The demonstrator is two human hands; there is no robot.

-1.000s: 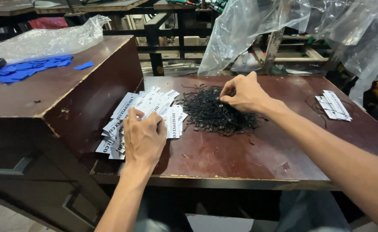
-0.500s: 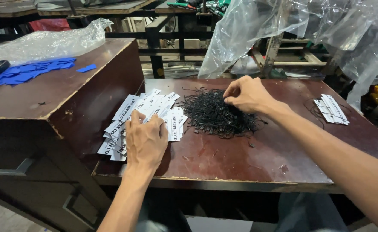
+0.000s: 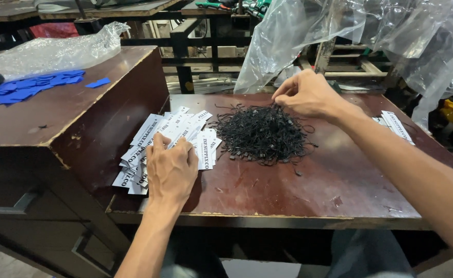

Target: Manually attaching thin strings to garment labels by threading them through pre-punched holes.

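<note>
We worked at a low wooden table (image 3: 298,190) with a dark reddish varnished top, scuffed and chipped pale along its front edge. To its left stood a taller wooden cabinet (image 3: 56,123) of the same worn finish, with flat blue cut pieces (image 3: 30,86) spread over its top beside a crumpled clear plastic bag (image 3: 51,51). More clear plastic sheeting (image 3: 339,25) hung loosely behind the table, in front of dark metal frames and timber.

In the middle of the table lay a heap of thin black string loops (image 3: 262,134), wiry and tangled, with a few strays scattered round its edge. Our right hand (image 3: 309,95) hovered at the far side of that heap, thumb and forefinger pinched together over the strands; whether a loop sat between them we could not tell. Just left of the heap lay a fanned pile of white rectangular paper tags (image 3: 169,141) with dark print. Our left hand (image 3: 171,167) rested flat on those tags, fingers spread lightly and pressing down, gripping nothing. A smaller stack of white tags (image 3: 396,126) lay at the table's right edge, well apart from the heap.
</note>
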